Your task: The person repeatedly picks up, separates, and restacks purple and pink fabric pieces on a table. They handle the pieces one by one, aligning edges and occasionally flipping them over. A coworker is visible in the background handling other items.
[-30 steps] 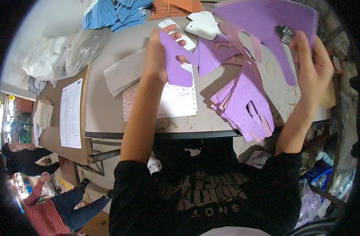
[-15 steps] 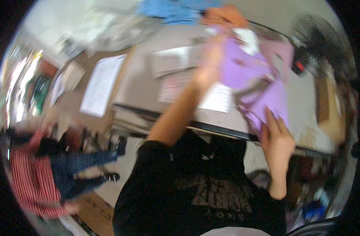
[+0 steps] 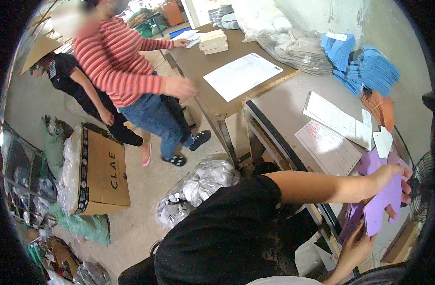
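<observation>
At the right end of the table, my left hand (image 3: pixel 386 184) is closed around flat purple cut-out pieces (image 3: pixel 383 209), its fingers showing past their far edge. Lower down, my right hand (image 3: pixel 357 251) grips the bottom part of the purple pieces, its fingers partly hidden by them. A white tag (image 3: pixel 383 142) lies at the top of the purple pieces. Beside my left forearm are a printed sheet with a red stamp (image 3: pixel 327 147) and a folded white paper (image 3: pixel 338 118).
Stacks of blue pieces (image 3: pixel 372 71) and orange pieces (image 3: pixel 379 108) lie along the wall. A black fan (image 3: pixel 422 185) stands at the right. On the left, a person in a striped top (image 3: pixel 122 57) stands by a brown table (image 3: pixel 217 108), near a large carton (image 3: pixel 106 171) and plastic bags (image 3: pixel 203 178).
My view has swung left, so the table now sits further right. My hands have come closer together, both on the purple pieces. The person in stripes shows more fully.
</observation>
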### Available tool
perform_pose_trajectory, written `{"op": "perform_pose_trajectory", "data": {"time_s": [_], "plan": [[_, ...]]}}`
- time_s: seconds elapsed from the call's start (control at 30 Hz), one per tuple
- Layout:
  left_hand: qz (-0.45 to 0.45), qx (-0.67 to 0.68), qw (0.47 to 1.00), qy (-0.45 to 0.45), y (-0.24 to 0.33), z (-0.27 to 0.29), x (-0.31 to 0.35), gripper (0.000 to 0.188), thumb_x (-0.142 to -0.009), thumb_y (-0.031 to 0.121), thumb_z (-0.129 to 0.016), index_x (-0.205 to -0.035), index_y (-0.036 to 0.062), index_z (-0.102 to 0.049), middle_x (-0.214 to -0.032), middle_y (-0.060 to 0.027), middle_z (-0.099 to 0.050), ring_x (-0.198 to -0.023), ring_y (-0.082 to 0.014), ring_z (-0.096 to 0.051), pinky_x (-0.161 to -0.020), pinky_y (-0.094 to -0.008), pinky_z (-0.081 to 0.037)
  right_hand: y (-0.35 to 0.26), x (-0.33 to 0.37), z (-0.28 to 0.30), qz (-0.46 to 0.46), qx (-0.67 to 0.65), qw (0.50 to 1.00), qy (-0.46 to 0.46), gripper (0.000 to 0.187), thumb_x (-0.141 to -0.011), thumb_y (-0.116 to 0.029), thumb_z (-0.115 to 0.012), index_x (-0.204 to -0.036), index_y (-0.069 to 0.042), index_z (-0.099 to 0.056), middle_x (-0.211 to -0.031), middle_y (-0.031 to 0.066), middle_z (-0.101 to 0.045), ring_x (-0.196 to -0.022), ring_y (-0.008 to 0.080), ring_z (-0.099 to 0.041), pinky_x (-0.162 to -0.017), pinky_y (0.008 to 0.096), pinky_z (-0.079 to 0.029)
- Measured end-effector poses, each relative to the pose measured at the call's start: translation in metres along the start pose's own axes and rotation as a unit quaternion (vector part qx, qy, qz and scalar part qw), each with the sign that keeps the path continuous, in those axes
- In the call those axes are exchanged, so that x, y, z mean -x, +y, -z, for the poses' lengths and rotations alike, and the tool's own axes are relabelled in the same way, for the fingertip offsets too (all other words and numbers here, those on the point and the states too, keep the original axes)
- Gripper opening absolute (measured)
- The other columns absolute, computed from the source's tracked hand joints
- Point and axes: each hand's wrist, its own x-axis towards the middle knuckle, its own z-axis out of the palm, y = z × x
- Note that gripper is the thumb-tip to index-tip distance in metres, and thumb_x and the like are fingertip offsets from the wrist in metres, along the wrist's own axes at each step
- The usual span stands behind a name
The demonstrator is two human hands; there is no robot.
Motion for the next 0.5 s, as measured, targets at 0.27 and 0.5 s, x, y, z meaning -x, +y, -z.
{"op": "perform_pose_trajectory", "data": {"time_s": [0.27,0.5], "plan": [[0.024,-0.049,0.993,0.106,-0.018,0.034,-0.002,0.039,-0.102,0.040,-0.045,-0.130,0.0140,-0.039,-0.110,-0.0175,-0.063,-0.103,-0.0440,-0.065,-0.068,-0.0794,-0.051,0.002,0.006,-0.011,0.046,-0.019,0.998,-0.024,0.031,-0.099,-0.014,-0.068,-0.121,0.007,-0.065,-0.113,0.0311,-0.067,-0.103,0.0506,-0.063,-0.090,0.0517,-0.051],[-0.085,-0.268,0.949,0.142,-0.035,0.053,-0.007,0.041,-0.102,0.032,-0.047,-0.130,0.0029,-0.043,-0.100,-0.0190,-0.065,-0.094,-0.0373,-0.066,-0.085,-0.0577,-0.057,0.010,0.023,-0.015,-0.142,-0.110,0.981,0.072,0.045,-0.094,-0.005,-0.072,-0.134,0.006,-0.053,-0.122,0.0278,-0.062,-0.113,0.0413,-0.065,-0.099,0.0461,-0.050]]}}
